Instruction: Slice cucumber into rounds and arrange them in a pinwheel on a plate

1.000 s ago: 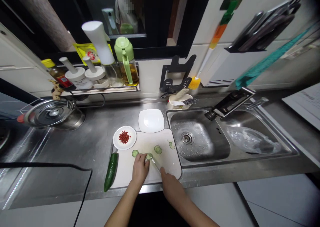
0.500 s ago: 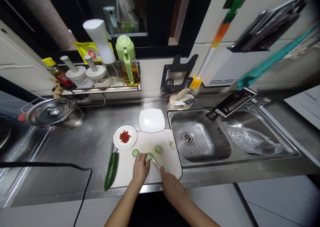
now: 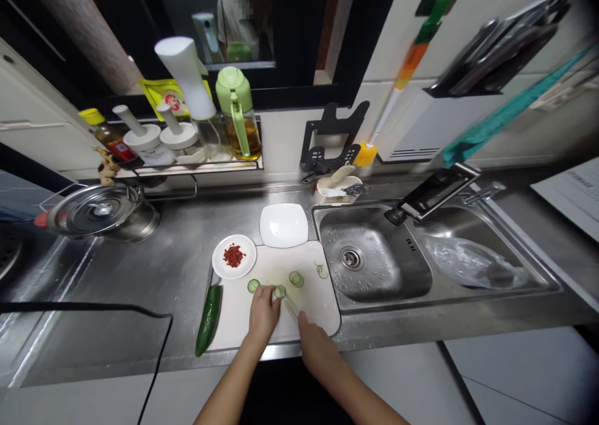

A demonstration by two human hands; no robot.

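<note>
On the white cutting board (image 3: 233, 325), my left hand (image 3: 262, 316) pinches a pale green cucumber slice (image 3: 279, 291) at its fingertips. Closed around the handle of a knife (image 3: 292, 306), my right hand (image 3: 316, 345) is just to the right, with the narrow blade at the slice. A cucumber round (image 3: 253, 286) lies by my left knuckles. Two overlapping cucumber slices (image 3: 296, 279) rest above the blade, and thin cut pieces (image 3: 321, 270) lie near the board's right edge. A long dark green cucumber (image 3: 208, 322) lies along the left edge.
A small plate (image 3: 218, 264) of chopped red bits overlaps the board's upper left corner. Behind the board sits a white square dish (image 3: 284, 225). To the right is a steel sink (image 3: 374, 272) with a black faucet (image 3: 421, 200). Bottles line a rack (image 3: 201, 166); a pot (image 3: 105, 216) stands left.
My right hand and the knife have shifted very slightly to the left. My left hand stays in place on the cucumber slice.
</note>
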